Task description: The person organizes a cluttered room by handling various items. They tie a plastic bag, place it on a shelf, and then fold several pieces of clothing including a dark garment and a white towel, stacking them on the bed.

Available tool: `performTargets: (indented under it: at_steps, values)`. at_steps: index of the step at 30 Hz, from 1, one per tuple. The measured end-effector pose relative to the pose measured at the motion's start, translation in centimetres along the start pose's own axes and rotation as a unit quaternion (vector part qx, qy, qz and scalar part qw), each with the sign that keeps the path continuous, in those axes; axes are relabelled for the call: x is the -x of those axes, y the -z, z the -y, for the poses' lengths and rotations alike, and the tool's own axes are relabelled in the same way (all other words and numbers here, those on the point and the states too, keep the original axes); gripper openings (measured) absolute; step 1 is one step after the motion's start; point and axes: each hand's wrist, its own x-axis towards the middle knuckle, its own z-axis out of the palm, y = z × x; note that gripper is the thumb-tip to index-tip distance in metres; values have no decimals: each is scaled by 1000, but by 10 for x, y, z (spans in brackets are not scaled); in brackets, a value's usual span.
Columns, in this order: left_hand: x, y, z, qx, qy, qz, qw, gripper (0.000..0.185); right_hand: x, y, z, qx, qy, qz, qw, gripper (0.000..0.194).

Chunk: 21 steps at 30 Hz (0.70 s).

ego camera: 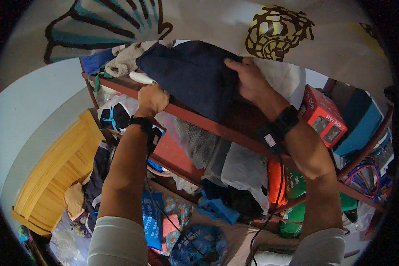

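My right hand [251,79] grips the right side of a dark navy cloth item [189,76], with the thumb on its near face. The cloth bulges over the top board of a reddish-brown shelf rack [199,117] and hangs past its front edge. My left hand [154,97] is curled at the front edge of that board, beside the cloth's lower left side. A white rounded object [142,78] lies just behind the left knuckles. The left fingertips are hidden, so what they hold does not show. Both wrists wear black straps with cabled units.
A beige plush item [128,60] sits on the top board's left. At right stand a red printed box [323,114] and a blue box [360,121]. Plastic-wrapped items [244,164] fill lower shelves. A wooden headboard [55,173] leans left; bags, including a blue one [199,246], lie below.
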Motion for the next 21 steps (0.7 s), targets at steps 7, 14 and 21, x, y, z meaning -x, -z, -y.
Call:
performTargets:
  at_steps: [7, 14, 21]
  values:
    - [-9, -30, 22, 43, -26, 4, 999, 41, 50, -40, 3, 589, 337, 258, 688, 35]
    - [-1, -20, 13, 80, -46, 2, 996, 43, 73, -51, -1, 594, 432, 262, 626, 45]
    - [3, -16, 10, 93, -54, 2, 994, 46, 104, -54, 4, 587, 412, 264, 646, 56]
